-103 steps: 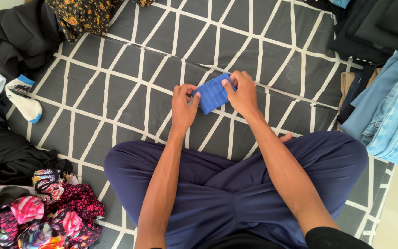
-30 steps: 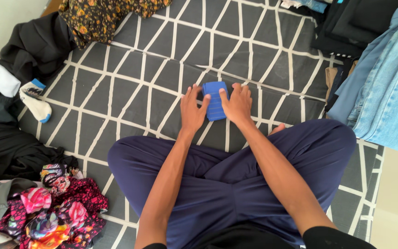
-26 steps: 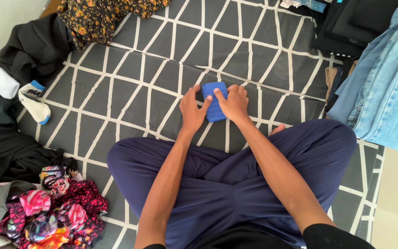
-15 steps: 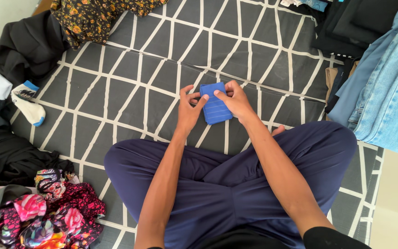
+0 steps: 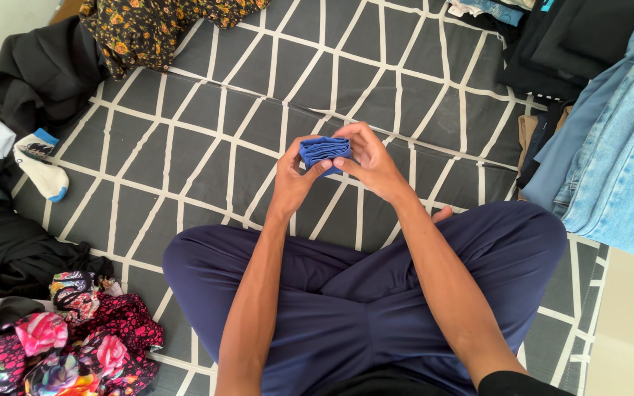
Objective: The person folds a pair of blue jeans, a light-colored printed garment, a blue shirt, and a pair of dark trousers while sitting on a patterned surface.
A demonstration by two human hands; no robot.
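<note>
- Above the grey bed sheet with white lines [image 5: 207, 132], just in front of the crossed legs in navy trousers [image 5: 346, 293], both hands are raised and meet around a small folded blue cloth [image 5: 325, 151].
- The left hand [image 5: 291, 180] has its grip closed on the left end of the blue cloth, thumb on the near face and fingers curled behind.
- The right hand [image 5: 370, 160] has its grip closed on the right end and top, with fingers arched over the upper edge.
- The blue cloth is a compact bundle held clear of the sheet, its stacked folded edges facing the camera.
- Far left lie a white sock with blue toe [image 5: 38, 165] and a black garment [image 5: 31, 73], touching each other.
- At the top left edge sits a dark floral fabric [image 5: 155, 22].
- At the bottom left is a heap of pink and black patterned clothes [image 5: 75, 345], well apart from the hands.
- On the right is a stack of light blue denim [image 5: 625, 147], with folded dark clothes [image 5: 574, 37] above it at the top right corner.
</note>
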